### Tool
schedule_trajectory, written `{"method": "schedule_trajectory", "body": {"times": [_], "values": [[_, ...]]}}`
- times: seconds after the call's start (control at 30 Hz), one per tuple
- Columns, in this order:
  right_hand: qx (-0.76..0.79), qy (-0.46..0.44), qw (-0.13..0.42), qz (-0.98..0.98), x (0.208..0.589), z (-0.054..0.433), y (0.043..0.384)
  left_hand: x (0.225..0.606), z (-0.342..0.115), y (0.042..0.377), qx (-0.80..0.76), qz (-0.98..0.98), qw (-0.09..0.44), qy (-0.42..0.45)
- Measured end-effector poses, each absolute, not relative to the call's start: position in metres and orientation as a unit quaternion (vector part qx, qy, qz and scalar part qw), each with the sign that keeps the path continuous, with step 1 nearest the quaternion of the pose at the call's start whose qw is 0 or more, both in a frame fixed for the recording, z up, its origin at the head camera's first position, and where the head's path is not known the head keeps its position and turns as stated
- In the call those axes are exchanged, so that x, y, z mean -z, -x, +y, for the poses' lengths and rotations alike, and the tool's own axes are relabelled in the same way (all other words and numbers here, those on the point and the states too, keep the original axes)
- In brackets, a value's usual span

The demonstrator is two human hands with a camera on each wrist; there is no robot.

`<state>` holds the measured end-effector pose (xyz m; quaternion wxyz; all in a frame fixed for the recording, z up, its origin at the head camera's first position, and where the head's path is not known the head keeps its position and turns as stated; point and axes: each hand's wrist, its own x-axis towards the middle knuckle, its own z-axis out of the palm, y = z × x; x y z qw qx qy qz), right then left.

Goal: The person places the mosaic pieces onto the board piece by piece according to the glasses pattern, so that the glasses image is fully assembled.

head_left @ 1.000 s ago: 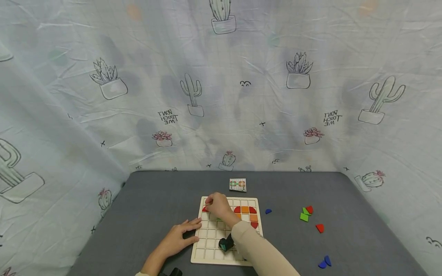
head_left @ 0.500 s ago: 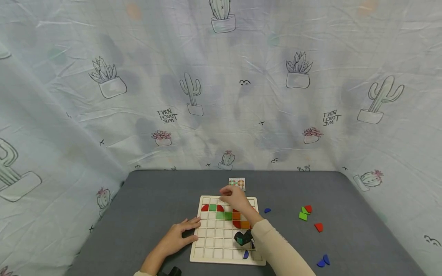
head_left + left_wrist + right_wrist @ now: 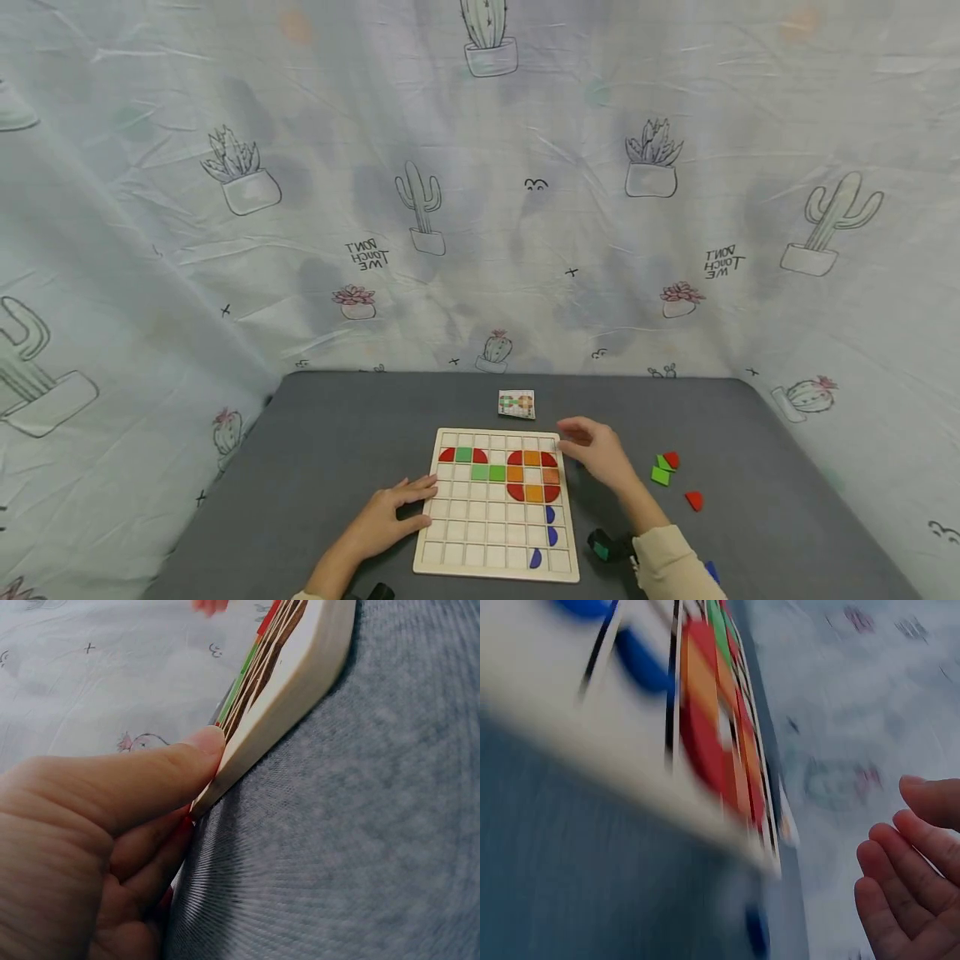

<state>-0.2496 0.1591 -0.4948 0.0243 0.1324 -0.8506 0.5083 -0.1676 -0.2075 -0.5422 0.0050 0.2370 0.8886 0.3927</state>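
A pale wooden grid board [image 3: 474, 532] lies on the dark table. Red, green and orange tiles fill part of its upper rows, such as a red corner tile [image 3: 551, 493] and a green square [image 3: 497, 473]. Blue half-round pieces [image 3: 536, 558] sit at its lower right. My left hand [image 3: 392, 510] rests at the board's left edge; in the left wrist view its thumb [image 3: 169, 769] touches the rim. Just off the board's upper right edge, my right hand [image 3: 600, 454] hovers with loosely bent, empty fingers. Below it, a loose blue piece [image 3: 756, 930] shows blurred in the right wrist view.
A small printed pattern card [image 3: 517, 404] lies behind the board. To the right are loose green tiles [image 3: 660, 476], red tiles [image 3: 694, 501] and a blue piece [image 3: 712, 572], partly covered by the sleeve. A cactus-printed cloth [image 3: 480, 208] hangs behind the table.
My right hand has swept from the board's upper left across to beyond its right edge, uncovering the tiles and the blue pieces. My left hand has stayed at the left edge.
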Motion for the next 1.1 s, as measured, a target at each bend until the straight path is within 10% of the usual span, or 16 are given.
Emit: {"method": "schedule_trajectory", "body": {"times": [0.5,1.1], "values": [[-0.477,-0.052,0.059,-0.875,0.501,0.279,0.209,0.544,-0.208,0.167,-0.392,0.893,0.000,-0.223],[-0.421,-0.009,0.070,-0.904,0.529,0.305,0.206,0.542,-0.205,0.168,-0.408,0.882,0.011,-0.233]]}}
